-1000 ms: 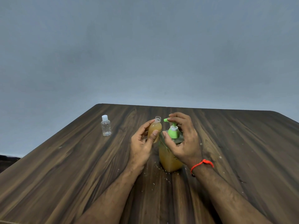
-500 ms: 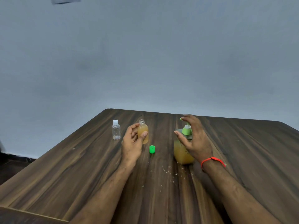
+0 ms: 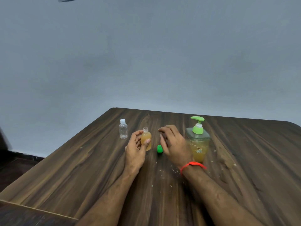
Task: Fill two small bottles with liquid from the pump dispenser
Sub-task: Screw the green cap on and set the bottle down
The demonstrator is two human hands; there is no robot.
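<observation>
My left hand [image 3: 136, 148] grips a small uncapped bottle [image 3: 146, 139] full of amber liquid, held upright just above the table. A green cap [image 3: 160, 149] lies on the wood between my hands. My right hand [image 3: 173, 145], fingers loosely curled and holding nothing, hovers just right of the cap and left of the pump dispenser [image 3: 198, 141]. The dispenser has a green pump head and amber liquid in its lower half. A second small clear bottle [image 3: 123, 131] with a white cap stands empty at the left.
The dark wooden table [image 3: 81, 168] has crumbs scattered near my right wrist. Its left edge drops to a dark floor. A plain grey wall stands behind the table's far edge. A red thread is tied round my right wrist.
My right hand left the pump dispenser and moved left toward the green cap. My left hand carried the filled bottle left, away from the spout.
</observation>
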